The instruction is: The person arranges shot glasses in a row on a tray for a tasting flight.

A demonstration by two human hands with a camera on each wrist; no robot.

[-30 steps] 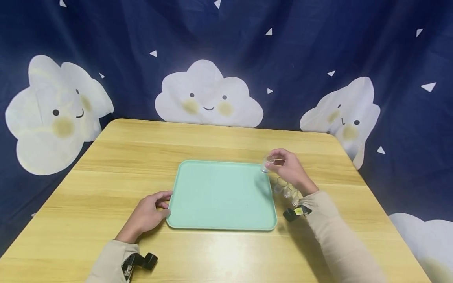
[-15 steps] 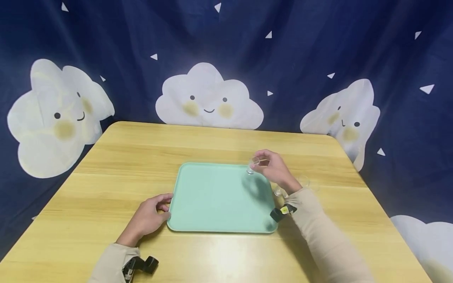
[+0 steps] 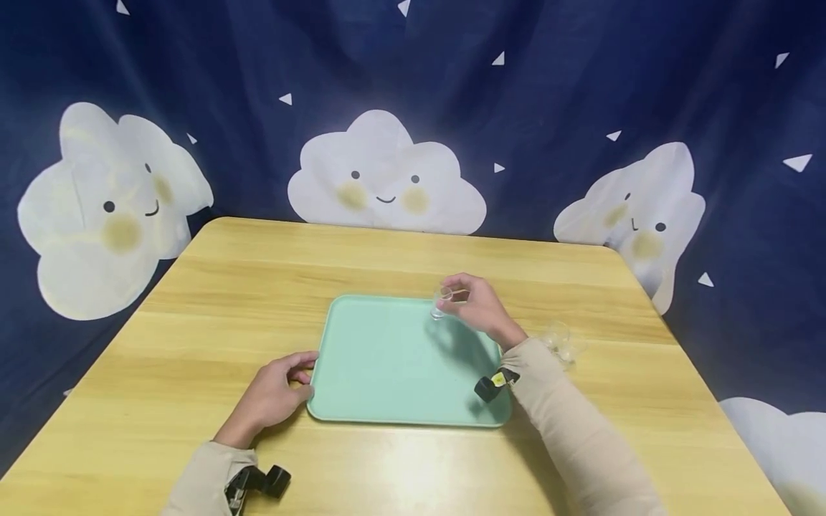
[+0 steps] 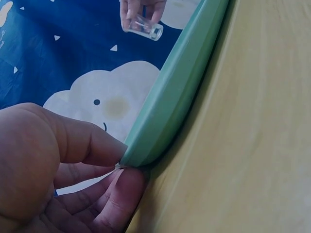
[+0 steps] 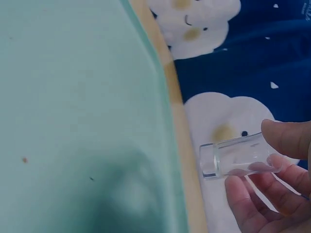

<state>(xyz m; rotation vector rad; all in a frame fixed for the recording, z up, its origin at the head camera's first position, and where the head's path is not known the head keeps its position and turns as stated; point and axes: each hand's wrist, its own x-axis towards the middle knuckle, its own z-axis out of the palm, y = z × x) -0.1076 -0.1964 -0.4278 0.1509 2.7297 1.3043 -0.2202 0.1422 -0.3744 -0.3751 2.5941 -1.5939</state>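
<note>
A small clear shot glass [image 3: 440, 307] hangs over the far edge of the mint green tray [image 3: 387, 365]. My right hand [image 3: 480, 308] holds it between thumb and fingers, and the right wrist view shows its thick base [image 5: 209, 161] pointing away from the palm. In the left wrist view the same glass [image 4: 145, 27] appears apart from the tray. My left hand [image 3: 272, 393] is at the tray's left side; up close, its thumb and fingers [image 4: 104, 145] pinch the rim. Nothing lies on the visible part of the tray.
Several more clear glasses [image 3: 560, 342] stand on the wooden table [image 3: 413, 466] right of the tray, partly hidden by my right sleeve [image 3: 568, 423]. A dark blue cloth [image 3: 516, 86] with clouds hangs behind the table.
My right hand has carried the shot glass leftward, from the tray's far right corner to over its far edge. The left hand stays at the tray's rim.
</note>
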